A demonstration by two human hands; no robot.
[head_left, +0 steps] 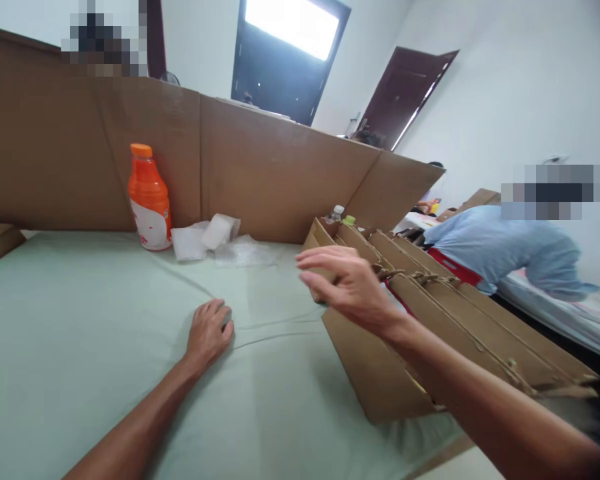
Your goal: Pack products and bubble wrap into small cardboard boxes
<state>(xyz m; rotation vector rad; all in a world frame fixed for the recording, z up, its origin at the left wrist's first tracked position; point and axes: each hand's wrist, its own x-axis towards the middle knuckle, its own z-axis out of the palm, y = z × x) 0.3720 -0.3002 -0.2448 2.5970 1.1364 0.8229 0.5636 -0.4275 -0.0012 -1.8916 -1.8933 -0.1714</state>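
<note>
My left hand (209,331) rests on the pale green cloth (80,347) that covers the table, its fingers curled under against the fabric. My right hand (347,283) hovers at the near corner of a row of brown paper bags (380,373) with twisted cord handles. Its fingers are stretched out towards the left and slightly bent, and nothing shows in them. The bags stand upright along the table's right side, leaning together.
An orange bottle (149,200) stands by a tall cardboard screen (260,173) at the back. Beside it lie folded white tissues (203,238) and clear plastic (245,253). A person in a light blue shirt (505,247) bends over at the right. Small bottle tops (341,216) show behind the bags.
</note>
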